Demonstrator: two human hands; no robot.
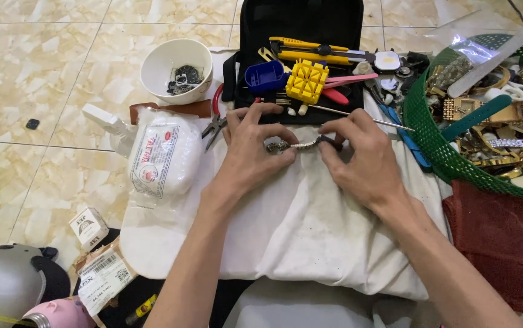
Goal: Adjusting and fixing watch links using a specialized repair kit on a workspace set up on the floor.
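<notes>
While both hands work over the white cloth [310,225], they pinch a metal watch band [301,145] between them near the cloth's far edge. The left hand [250,152] is curled, its fingertips closed on the band's left end; the right hand [358,159] is likewise curled, thumb and fingers closed on the band's right end. Just beyond the band lies a black tool case [301,27], open, carrying a yellow block [307,81], a blue holder [264,76] and a yellow knife [310,50]. Left of the case stands a white bowl [167,61] with dark small parts inside, and red-handled pliers [214,121] lie just beside the left hand. A white plastic bag [163,157] rests on the cloth's left side. Right of the case, a green mesh basket [428,143] holds gold-coloured watch bands. The cloth lies on a tiled floor [42,91].
</notes>
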